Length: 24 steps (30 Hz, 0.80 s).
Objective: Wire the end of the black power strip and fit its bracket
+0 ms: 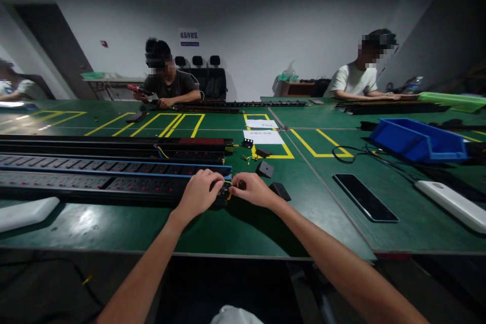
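Black, the nearest power strip (pixel 144 186) lies on the green table (pixel 125 233), stretching toward nine o'clock. Left hand (pixel 201 192) and right hand (pixel 250 188) are close together at its right end, fingertips at a green-yellow wire (pixel 228 183); whether either is clamped on it I cannot tell. From them, a black block (pixel 280 191) sits at three o'clock, a phone (pixel 364 197) beyond it, and a blue bin (pixel 400 146) between two and three

Passage between near black block (pixel 280 191) and phone (pixel 365 197); power strips (pixel 140 186) bar left, blue bin (pixel 402 139) right.
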Available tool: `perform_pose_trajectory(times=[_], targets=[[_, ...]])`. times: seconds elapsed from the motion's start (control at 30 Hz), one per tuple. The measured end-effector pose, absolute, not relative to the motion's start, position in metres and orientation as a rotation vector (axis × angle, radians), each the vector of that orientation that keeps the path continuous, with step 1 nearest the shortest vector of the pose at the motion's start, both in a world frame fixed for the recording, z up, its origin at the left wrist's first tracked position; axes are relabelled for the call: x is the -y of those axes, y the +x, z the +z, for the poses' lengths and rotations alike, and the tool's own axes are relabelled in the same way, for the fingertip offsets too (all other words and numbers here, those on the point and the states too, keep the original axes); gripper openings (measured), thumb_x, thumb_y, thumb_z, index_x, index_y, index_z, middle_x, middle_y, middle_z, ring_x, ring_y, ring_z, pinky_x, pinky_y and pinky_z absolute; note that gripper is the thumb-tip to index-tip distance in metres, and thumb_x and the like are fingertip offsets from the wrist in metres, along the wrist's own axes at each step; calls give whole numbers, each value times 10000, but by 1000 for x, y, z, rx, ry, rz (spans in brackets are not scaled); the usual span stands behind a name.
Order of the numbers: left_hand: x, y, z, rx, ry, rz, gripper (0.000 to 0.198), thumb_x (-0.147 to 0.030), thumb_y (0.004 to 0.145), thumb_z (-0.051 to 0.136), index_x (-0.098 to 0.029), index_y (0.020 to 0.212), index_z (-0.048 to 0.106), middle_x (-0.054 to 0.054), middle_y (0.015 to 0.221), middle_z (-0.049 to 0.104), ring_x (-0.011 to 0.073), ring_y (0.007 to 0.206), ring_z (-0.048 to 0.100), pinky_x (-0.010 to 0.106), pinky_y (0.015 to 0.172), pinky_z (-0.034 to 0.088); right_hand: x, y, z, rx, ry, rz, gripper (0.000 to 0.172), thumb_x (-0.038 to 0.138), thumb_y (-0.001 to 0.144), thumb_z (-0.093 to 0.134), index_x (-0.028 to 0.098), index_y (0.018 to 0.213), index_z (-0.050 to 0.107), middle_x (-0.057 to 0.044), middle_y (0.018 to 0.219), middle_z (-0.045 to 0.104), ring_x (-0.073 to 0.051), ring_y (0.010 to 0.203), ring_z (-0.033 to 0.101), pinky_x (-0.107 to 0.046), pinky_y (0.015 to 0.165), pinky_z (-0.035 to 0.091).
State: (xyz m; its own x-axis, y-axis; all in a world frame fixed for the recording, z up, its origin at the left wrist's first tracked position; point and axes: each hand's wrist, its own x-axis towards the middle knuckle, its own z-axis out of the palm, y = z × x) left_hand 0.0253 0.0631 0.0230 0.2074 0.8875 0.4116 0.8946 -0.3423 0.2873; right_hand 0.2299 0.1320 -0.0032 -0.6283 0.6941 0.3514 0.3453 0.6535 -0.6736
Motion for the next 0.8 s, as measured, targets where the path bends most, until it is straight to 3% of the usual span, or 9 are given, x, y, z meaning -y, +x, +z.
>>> perform_pose_trajectory(times=[0.17,0.37,0.8], targets=[[-76,21,31,1783,-2579,-764,217,-248,916,514,-230,900,730,50,900,714,211,889,637,333,819,476,-130,228,-2,2317,-808,651,122,221,841,683,180,738,631,11,713,618,-115,632,498,-227,580,302],[-89,23,48,1997,-2719,-647,226,-201,801,533,-201,797,759,32,795,743,190,757,659,280,700,438,-130,228,-3,2357,-811,567,108,181,822,700,180,744,624,0,748,624,-123,668,511,-230,606,303],[-104,25,62,2355,-2792,-424,253,-249,723,569,-146,813,782,60,759,741,203,718,651,270,629,422,-122,228,3,2390,-860,474,75,189,807,689,190,781,618,-12,799,619,-138,715,517,-234,630,308]])
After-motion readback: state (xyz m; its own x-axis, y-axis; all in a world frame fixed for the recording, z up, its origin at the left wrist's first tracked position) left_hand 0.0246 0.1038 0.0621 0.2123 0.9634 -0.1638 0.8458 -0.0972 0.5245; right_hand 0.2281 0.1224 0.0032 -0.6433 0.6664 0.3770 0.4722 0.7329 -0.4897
